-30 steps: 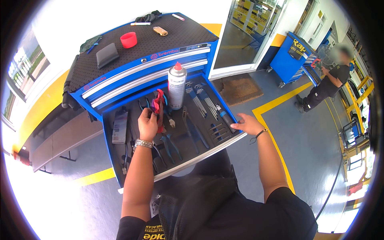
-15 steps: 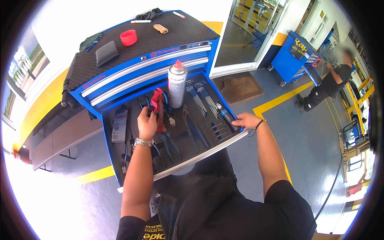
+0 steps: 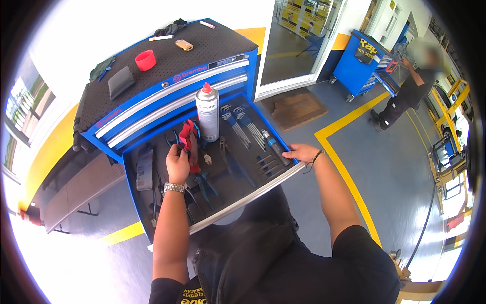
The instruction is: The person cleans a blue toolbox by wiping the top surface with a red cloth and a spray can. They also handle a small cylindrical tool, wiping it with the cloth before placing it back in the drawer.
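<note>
My left hand (image 3: 177, 164) is closed on a red and pink cloth (image 3: 189, 136), bunched up over the pulled-out blue drawer (image 3: 242, 202). My right hand (image 3: 302, 154) grips the drawer's right front corner, thumb on the rim. A white spray can (image 3: 207, 117) with a red cap stands upright behind the cloth. To its right lie two sets of hex keys (image 3: 236, 129) and a tool with a black and blue handle (image 3: 276, 148). Long-handled pliers (image 3: 234, 163) and blue-handled pliers (image 3: 206, 190) lie near my left hand. A dark flat case (image 3: 145, 168) lies at the drawer's left.
On the cabinet's black top (image 3: 152, 86) are a red ring-shaped cup (image 3: 145, 61), a grey pouch (image 3: 121, 82) and a tan device (image 3: 185, 45). Another person (image 3: 410, 91) stands by a second blue tool cart (image 3: 353, 63). A brown mat (image 3: 293, 108) lies before the glass door.
The view has shifted, so the cabinet and drawer sit farther left in it. Both hands keep their places, one on the cloth, one on the drawer corner.
</note>
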Demonstrator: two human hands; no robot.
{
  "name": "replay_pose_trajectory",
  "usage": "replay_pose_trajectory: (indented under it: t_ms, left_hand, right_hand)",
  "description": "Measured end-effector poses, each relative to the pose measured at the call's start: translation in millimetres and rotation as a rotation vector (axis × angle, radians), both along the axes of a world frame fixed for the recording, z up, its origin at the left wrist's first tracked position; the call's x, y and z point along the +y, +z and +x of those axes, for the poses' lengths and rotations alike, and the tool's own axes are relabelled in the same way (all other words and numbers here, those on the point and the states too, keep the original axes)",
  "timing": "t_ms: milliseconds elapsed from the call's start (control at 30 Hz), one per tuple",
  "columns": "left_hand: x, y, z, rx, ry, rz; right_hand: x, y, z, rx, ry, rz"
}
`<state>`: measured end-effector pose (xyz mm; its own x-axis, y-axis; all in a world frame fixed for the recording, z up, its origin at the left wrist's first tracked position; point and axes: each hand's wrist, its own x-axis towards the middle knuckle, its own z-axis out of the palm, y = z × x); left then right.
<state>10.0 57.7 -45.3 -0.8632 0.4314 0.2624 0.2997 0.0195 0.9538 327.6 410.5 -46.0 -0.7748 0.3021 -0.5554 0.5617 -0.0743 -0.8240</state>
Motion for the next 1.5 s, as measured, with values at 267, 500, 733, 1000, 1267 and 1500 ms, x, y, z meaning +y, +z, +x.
replay_pose_trajectory:
  t_ms: [267,500,733,1000,1267,1500]
  left_hand:
    - [-3.4,1.0,-2.1,0.034,0.065,-0.038]
    - [1.3,0.3,0.4,0.033,0.057,-0.026]
    - [-4.8,-1.8,1.0,0.015,0.049,-0.035]
    - [-1.2,-0.3,0.7,0.040,0.038,-0.003]
    - [-5.9,-2.0,-2.8,0.042,0.040,-0.060]
    - [-7.1,-2.1,-5.5,0.061,0.077,-0.009]
  right_hand:
    - [-0.6,15.8,-8.9,-0.089,0.091,0.189]
    - [-7.5,3.9,-9.0,-0.153,0.135,0.417]
    - [-59.7,58.1,-44.9,0.033,0.021,1.040]
    - [-61.8,35.3,-100.1,-0.076,0.072,1.386]
    - [-29.5,65.4,-118.2,-0.176,0.300,1.186]
    - [-37.3,111.6,-104.7,0.027,0.284,0.933]
